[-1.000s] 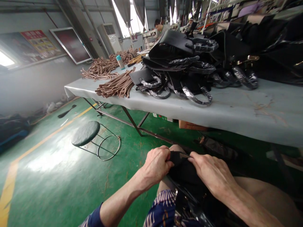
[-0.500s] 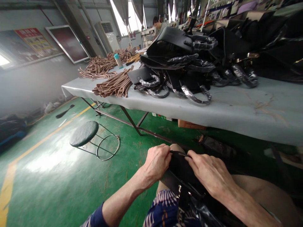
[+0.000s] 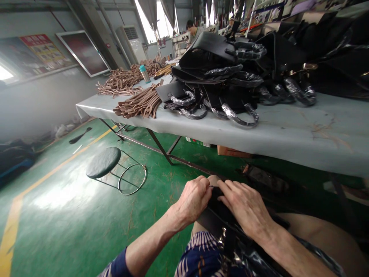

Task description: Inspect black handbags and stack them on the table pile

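A black handbag (image 3: 211, 216) lies across my lap, with gold-coloured metal fittings and plastic-wrapped parts near my body. My left hand (image 3: 194, 198) is closed on the bag's far edge, its fingers curled tight. Close beside it, my right hand (image 3: 245, 204) pinches the same edge, fingertips and thumb bent over the black material. The two hands are a small gap apart. What lies under the fingertips is hidden.
A long table with a grey cover (image 3: 276, 132) stands ahead, bearing piled black handbags (image 3: 204, 57), brown strap bundles (image 3: 141, 102) and a teal-topped bottle (image 3: 144, 74). A round stool (image 3: 103, 163) stands left on the green floor. A person (image 3: 196, 32) sits far back.
My right hand has slid left along the bag's edge, closer to my left hand. The bag's near part and its metal fittings have shifted slightly right. My left hand has hardly moved.
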A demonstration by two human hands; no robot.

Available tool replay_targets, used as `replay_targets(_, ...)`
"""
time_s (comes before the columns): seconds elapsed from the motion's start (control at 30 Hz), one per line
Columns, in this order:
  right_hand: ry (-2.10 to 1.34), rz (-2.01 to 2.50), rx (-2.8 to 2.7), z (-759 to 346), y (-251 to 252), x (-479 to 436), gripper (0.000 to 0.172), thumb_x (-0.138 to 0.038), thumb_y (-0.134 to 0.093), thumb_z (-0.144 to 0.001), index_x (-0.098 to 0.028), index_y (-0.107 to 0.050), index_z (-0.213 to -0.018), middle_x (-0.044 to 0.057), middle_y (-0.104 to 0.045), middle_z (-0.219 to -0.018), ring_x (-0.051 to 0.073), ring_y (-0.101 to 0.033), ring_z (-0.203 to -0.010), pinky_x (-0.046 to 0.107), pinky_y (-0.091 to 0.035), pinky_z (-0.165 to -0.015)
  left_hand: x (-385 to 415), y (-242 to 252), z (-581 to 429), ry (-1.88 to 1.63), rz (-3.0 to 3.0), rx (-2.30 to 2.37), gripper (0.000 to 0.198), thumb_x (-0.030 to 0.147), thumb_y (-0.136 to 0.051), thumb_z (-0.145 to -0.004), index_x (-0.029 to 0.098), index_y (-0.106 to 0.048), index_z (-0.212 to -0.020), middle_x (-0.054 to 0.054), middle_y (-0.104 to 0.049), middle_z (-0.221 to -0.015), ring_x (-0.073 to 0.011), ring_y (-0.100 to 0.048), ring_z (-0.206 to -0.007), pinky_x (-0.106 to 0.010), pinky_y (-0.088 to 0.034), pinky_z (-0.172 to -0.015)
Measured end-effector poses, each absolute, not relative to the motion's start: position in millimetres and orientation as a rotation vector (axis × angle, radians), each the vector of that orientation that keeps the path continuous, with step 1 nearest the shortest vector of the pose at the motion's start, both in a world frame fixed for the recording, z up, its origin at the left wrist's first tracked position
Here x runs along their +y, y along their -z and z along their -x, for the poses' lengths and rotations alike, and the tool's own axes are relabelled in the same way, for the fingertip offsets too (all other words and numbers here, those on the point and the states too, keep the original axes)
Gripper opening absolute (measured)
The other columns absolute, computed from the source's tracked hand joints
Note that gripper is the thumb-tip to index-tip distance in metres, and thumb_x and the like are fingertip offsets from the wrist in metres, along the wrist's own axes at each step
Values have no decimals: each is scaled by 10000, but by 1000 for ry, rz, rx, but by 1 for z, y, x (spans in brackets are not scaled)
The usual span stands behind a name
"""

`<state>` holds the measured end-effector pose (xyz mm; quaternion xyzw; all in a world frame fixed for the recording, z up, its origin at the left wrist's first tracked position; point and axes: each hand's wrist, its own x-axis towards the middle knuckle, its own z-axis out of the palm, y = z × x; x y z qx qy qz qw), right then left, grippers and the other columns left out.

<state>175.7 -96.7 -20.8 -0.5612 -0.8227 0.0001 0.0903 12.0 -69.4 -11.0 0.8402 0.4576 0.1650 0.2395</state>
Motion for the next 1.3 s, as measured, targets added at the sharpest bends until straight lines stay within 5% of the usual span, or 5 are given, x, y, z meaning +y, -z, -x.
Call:
replay_targets(0.13,-20,1556,-2456,-179,28,-94,170,-206,-624,-775,-188,-558,-931,14,-608,-810,187,-584,-744,311,-402,-637,-67,12,-11,-449,-2312,1225,190,180,-397,-859,170,-378,-670,6,-489,-705,-95,-442,-614,-207,-332,-578)
replay_targets(0.33,239,1470,-2471,-187,32,-97,595,-344,-754,-622,-111,-490,-1101,99,-620,-934,251,-575,-816,367,-406,-697,-57,20,-8,-515,-2291,1243,185,151,-422,-838,168,-373,-660,6,-489,-703,-98,-450,-638,-208,-333,-593)
replay_targets(0.57,135,1591,-2442,-190,40,-93,94,-268,-566,-824,-189,-540,-867,10,-608,-720,182,-585,-651,305,-367,-595,-60,18,-9,-515,-2289,1202,203,164,-435,-838,166,-371,-645,5,-489,-697,-96,-447,-633,-204,-339,-590)
replay_targets(1.17,66,1691,-2410,-182,27,-85,273,-336,-417,-911,-213,-560,-714,-6,-650,-611,164,-609,-545,276,-244,-497,-60,16,-9,-507,-2260,1215,208,147,-427,-833,164,-374,-632,12,-481,-683,-94,-445,-636,-203,-332,-596)
replay_targets(1.3,177,1692,-2447,-177,26,-85,278,-314,-405,-917,-200,-568,-722,6,-645,-597,181,-612,-533,282,-245,-502,-62,7,-6,-428,-2176,1268,242,319,-575,-780,170,-413,-678,26,-487,-686,-101,-436,-627,-204,-311,-556)
